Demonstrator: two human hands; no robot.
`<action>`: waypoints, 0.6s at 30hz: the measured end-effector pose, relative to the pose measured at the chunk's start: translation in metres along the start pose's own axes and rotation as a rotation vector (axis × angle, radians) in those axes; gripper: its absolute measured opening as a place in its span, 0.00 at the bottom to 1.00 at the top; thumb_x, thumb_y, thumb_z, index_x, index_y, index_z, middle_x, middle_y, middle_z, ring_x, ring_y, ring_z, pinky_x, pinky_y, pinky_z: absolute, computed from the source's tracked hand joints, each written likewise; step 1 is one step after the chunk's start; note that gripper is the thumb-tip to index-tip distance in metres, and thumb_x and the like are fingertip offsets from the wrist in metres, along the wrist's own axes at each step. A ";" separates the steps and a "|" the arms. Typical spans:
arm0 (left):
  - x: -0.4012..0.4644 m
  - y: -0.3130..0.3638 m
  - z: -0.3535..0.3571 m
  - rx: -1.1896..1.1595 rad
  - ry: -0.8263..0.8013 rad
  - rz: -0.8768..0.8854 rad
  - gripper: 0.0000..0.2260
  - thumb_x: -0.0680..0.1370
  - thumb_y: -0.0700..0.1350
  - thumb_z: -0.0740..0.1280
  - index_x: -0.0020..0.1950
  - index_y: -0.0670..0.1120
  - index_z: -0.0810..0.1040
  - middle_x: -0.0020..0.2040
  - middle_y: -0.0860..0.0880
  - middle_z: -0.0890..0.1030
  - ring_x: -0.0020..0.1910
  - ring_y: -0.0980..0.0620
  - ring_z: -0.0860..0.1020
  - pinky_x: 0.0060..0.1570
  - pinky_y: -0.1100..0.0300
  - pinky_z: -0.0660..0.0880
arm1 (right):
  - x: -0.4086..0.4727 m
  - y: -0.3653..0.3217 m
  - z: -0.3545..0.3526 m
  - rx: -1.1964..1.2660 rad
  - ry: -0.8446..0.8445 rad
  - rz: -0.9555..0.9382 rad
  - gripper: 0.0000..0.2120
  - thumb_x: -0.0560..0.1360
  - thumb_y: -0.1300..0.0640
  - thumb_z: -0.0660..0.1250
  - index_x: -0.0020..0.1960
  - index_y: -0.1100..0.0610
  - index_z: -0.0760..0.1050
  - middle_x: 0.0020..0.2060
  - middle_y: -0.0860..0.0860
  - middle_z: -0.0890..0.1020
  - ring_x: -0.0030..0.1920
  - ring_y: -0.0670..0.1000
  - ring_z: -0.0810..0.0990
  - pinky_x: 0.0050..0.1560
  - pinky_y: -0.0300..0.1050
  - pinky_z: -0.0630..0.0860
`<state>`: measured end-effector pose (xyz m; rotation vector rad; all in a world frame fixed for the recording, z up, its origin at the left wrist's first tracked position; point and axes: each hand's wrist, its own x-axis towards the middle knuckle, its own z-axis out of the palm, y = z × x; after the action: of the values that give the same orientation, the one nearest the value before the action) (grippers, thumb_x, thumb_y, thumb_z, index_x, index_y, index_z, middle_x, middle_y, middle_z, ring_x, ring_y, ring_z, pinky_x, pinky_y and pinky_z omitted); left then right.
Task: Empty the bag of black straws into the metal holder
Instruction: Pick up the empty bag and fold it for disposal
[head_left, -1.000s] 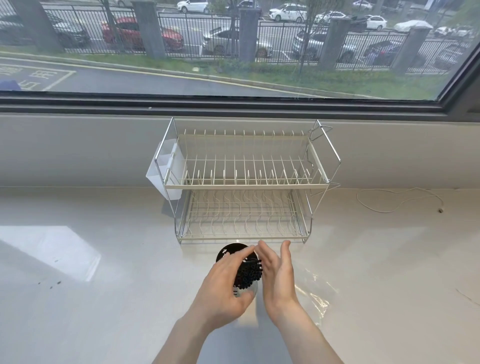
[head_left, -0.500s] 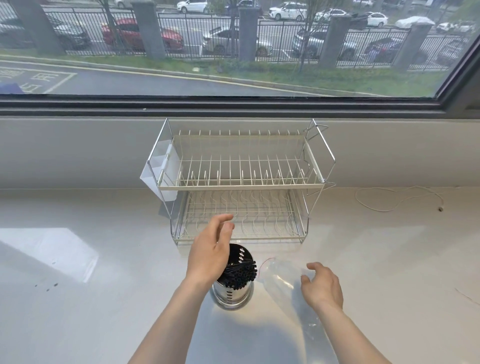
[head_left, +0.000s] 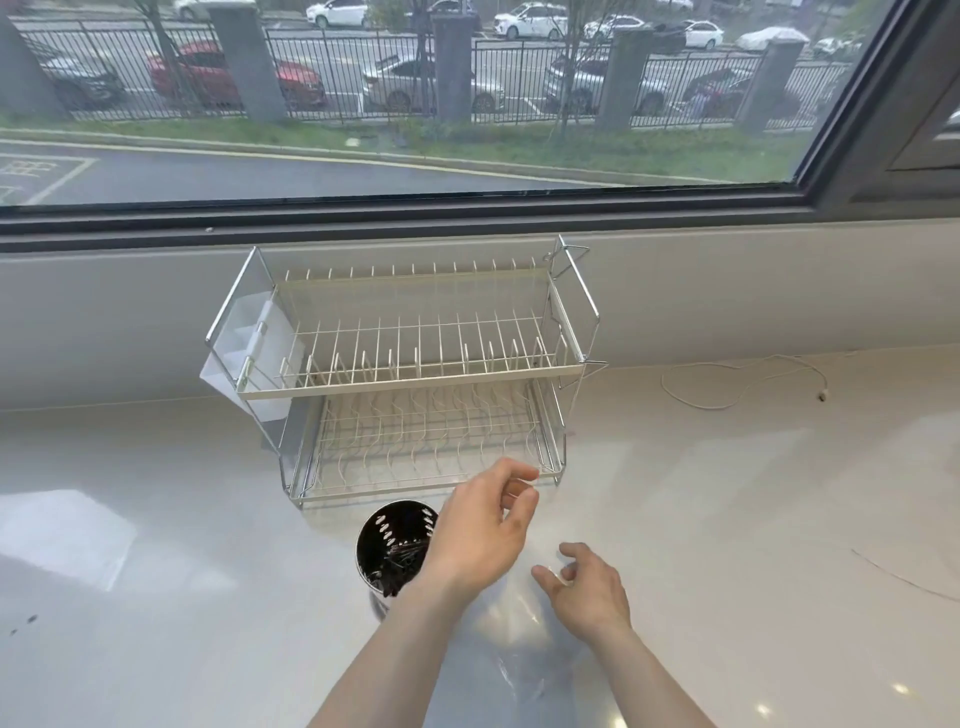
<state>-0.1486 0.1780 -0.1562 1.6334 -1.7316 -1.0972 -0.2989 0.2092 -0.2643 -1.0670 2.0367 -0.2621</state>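
Since a moment ago my left hand (head_left: 480, 540) has crossed right of the metal holder (head_left: 395, 551), fingers loosely curled and empty, my right hand (head_left: 587, 592) half-open on the clear bag (head_left: 524, 649), and a careless wrist could tip the black straws (head_left: 400, 564) at lower center.

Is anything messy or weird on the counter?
A little. The empty clear bag lies crumpled flat beside the metal holder, and a loose white cord sprawls right of the dish rack. No straws spilled.

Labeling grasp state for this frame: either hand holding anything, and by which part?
Cannot tell for sure. Both the left hand and right hand seem to pinch the clear empty bag near its top edge; black straws sit in the metal holder.
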 end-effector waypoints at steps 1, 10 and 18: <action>-0.002 0.001 0.005 -0.012 -0.002 -0.018 0.10 0.80 0.50 0.64 0.60 0.56 0.80 0.49 0.58 0.85 0.48 0.61 0.82 0.56 0.55 0.79 | 0.000 0.000 0.000 0.027 -0.018 -0.016 0.27 0.74 0.43 0.71 0.71 0.50 0.73 0.58 0.49 0.83 0.61 0.52 0.80 0.58 0.43 0.73; -0.006 0.003 0.009 0.137 0.049 0.013 0.10 0.80 0.49 0.64 0.59 0.57 0.80 0.47 0.59 0.85 0.45 0.64 0.79 0.55 0.57 0.77 | 0.002 0.004 -0.010 0.388 -0.067 0.041 0.10 0.76 0.59 0.64 0.45 0.52 0.85 0.46 0.51 0.86 0.44 0.53 0.85 0.44 0.44 0.78; 0.003 0.012 -0.003 -0.001 0.205 -0.104 0.21 0.80 0.55 0.66 0.72 0.54 0.70 0.69 0.55 0.75 0.62 0.57 0.75 0.60 0.58 0.70 | -0.025 -0.058 -0.087 0.869 -0.143 -0.149 0.10 0.78 0.67 0.58 0.48 0.62 0.79 0.46 0.60 0.88 0.36 0.57 0.85 0.37 0.47 0.76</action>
<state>-0.1537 0.1738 -0.1449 1.7852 -1.5300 -0.9389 -0.3207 0.1769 -0.1640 -0.6453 1.4558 -1.0062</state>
